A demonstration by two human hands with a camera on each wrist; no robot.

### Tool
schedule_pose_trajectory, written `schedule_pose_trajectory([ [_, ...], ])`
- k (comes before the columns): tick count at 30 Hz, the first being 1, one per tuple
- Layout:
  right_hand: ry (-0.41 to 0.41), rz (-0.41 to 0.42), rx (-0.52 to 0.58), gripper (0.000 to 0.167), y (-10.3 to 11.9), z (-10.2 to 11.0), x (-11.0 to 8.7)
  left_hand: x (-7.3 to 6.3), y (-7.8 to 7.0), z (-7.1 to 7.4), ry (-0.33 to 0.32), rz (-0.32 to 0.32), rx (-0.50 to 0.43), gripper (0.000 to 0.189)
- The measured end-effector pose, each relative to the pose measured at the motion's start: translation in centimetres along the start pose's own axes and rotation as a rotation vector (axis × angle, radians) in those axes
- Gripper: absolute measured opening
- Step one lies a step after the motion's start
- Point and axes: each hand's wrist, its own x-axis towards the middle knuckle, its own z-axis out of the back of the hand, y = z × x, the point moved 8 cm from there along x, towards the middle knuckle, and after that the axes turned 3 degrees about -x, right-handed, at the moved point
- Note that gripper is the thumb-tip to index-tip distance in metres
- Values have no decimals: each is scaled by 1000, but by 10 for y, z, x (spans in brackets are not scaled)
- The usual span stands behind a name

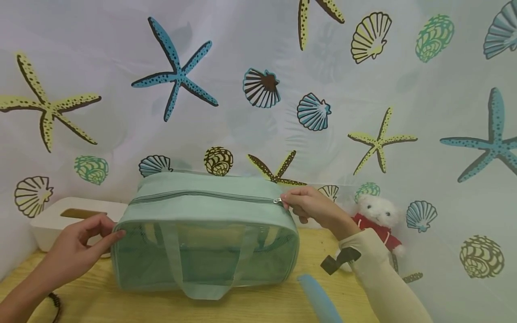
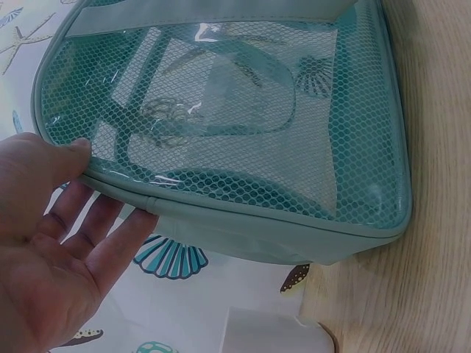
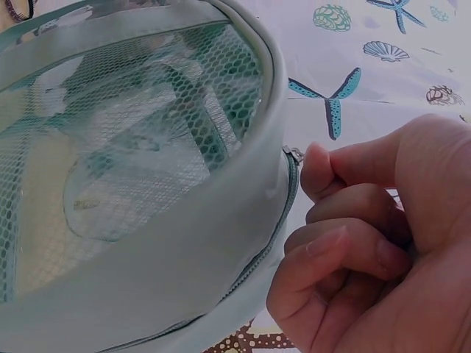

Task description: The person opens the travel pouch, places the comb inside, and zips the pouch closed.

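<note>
Head view shows the mint-green toiletry bag (image 1: 210, 213) standing on the wooden bench (image 1: 93, 296), the left grip (image 1: 78, 244) pinching its left edge (image 1: 115, 258), the right grip (image 1: 313, 205) pinching its metal zipper pull (image 1: 277, 200).

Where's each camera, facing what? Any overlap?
Head: on the head, facing forward and down at the green bag; left hand, right hand and forearms show.
Left wrist: worn there, facing the bag's edge; left hand shows.
Right wrist: worn there, facing the zipper pull; right hand shows.
Both wrist views share bag and shell-print backdrop.
</note>
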Motion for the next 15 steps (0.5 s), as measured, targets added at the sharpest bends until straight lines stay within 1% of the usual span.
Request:
schedule_pose_trajectory([
  [6,5,12,-27,34,6,-2,2,-1,1,0,-1,-13,-29,10],
  [9,2,11,-42,34,8,0,0,0,1,-4,4,-18,-45,10],
  [15,1,11,-62,33,9,-2,5,2,0,-8,-6,-27,3,10],
])
